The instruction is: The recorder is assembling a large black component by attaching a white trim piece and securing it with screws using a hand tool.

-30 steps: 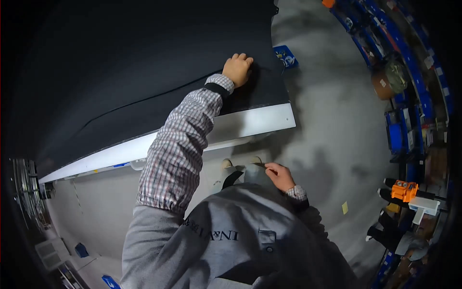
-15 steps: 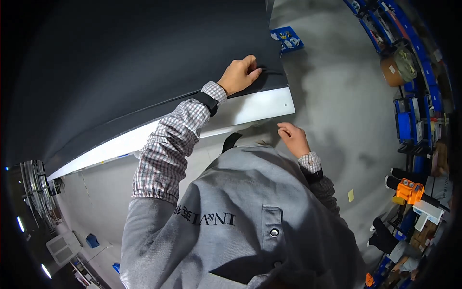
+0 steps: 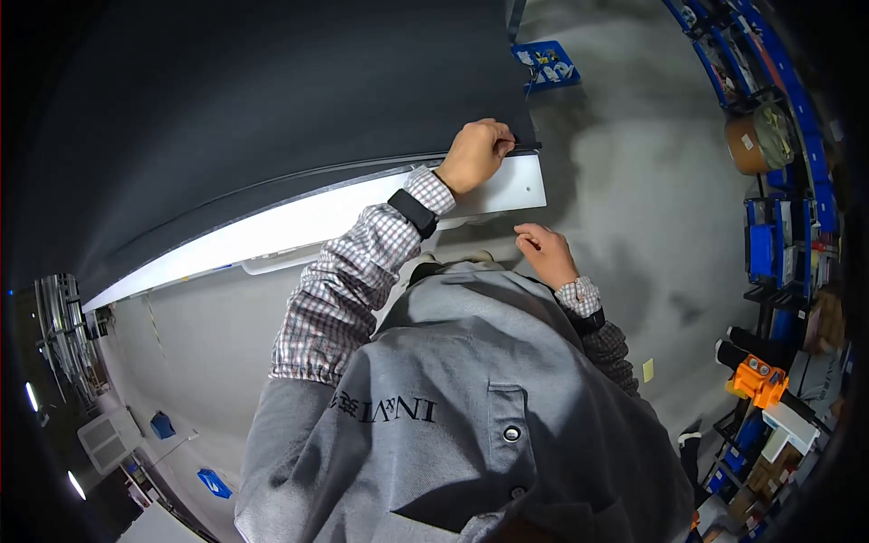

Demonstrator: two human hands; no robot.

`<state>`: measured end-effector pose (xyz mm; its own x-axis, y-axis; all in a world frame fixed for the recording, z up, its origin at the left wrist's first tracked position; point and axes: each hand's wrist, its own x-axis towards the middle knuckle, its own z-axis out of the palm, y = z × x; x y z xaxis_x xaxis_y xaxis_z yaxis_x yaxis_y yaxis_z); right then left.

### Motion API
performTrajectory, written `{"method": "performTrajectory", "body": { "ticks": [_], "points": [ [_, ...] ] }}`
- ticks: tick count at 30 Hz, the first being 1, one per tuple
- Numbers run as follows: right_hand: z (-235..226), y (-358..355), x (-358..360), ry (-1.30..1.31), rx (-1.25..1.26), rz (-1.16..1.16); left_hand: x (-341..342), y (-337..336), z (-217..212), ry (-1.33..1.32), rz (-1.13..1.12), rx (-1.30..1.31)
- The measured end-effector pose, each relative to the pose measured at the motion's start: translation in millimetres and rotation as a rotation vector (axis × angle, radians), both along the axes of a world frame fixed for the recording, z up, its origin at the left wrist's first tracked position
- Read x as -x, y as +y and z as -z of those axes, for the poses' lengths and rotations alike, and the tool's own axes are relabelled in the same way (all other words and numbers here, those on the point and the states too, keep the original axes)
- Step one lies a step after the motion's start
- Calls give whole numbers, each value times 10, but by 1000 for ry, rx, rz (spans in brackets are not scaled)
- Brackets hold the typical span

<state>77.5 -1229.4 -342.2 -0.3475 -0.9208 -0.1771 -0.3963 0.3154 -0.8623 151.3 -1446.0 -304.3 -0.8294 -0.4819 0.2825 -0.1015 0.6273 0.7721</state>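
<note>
A large black sheet, seemingly fabric, spreads over a white-edged table. My left hand is closed in a pinch on the hem of the black sheet, close to the table's near right corner. A narrow dark strip of hem shows just right of the fingertips; the exact grip is partly hidden by the hand. My right hand hovers in front of the corner, apart from the table. Its fingers are loosely curled together, and nothing shows in them.
A blue tray of small parts sits beyond the table's right side. Blue shelving with bins runs along the far right, near a brown round container. An orange device is at the lower right, and metal racks stand at left.
My left hand has moved slightly right and nearer, with the sheet's hem now lying along the table edge at the corner. The right hand has hardly moved. The view has shifted a little.
</note>
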Motion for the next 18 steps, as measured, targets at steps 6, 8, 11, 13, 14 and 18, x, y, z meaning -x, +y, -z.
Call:
{"method": "performTrajectory", "body": {
  "ticks": [6,8,11,13,14,18],
  "points": [
    [49,57,36,13,16,-27,-55,20,60,12,-68,-85],
    [89,66,60,14,12,-27,-63,40,71,-2,-65,-46],
    [132,63,88,11,26,-24,-73,65,55,-13,-101,-80],
    [137,49,90,3,47,-22,-83,70,41,-27,-103,-93],
    [126,38,87,-5,36,-28,-86,74,36,-40,-103,-105],
    [100,10,68,-27,22,-47,-84,75,71,-20,-103,-72]
  ]
}}
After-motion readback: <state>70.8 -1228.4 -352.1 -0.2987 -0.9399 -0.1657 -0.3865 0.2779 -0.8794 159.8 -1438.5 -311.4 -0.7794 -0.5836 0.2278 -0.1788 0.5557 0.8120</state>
